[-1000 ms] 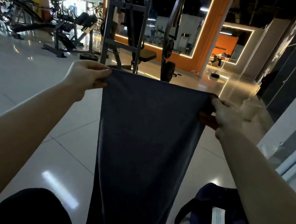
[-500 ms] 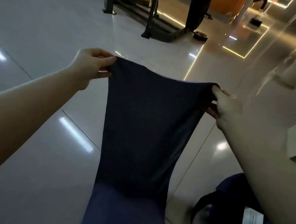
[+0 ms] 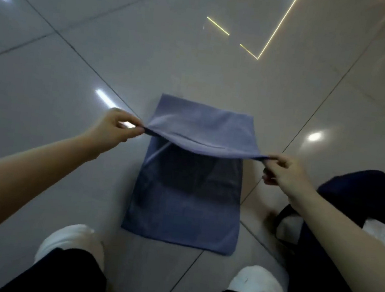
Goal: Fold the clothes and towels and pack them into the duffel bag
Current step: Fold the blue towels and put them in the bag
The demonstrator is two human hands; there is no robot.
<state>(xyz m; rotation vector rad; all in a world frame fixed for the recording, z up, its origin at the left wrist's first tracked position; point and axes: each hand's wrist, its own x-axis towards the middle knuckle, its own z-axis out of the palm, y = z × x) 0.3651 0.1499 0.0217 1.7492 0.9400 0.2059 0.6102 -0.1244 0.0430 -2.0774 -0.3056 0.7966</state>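
blue towel (image 3: 185, 207) spread flat on glossy tiled floor (image 3: 52, 64), far part lifted and doubling back. left hand (image 3: 112, 129) pinching one raised corner, right hand (image 3: 283, 172) pinching the other. dark duffel bag (image 3: 355, 210) just right of it. white shoes (image 3: 71, 242) near the close edge.

Matt blue cloth towel (image 3: 188, 197), glossy smooth tiled floor (image 3: 102, 41), dark fabric duffel bag (image 3: 360, 192)
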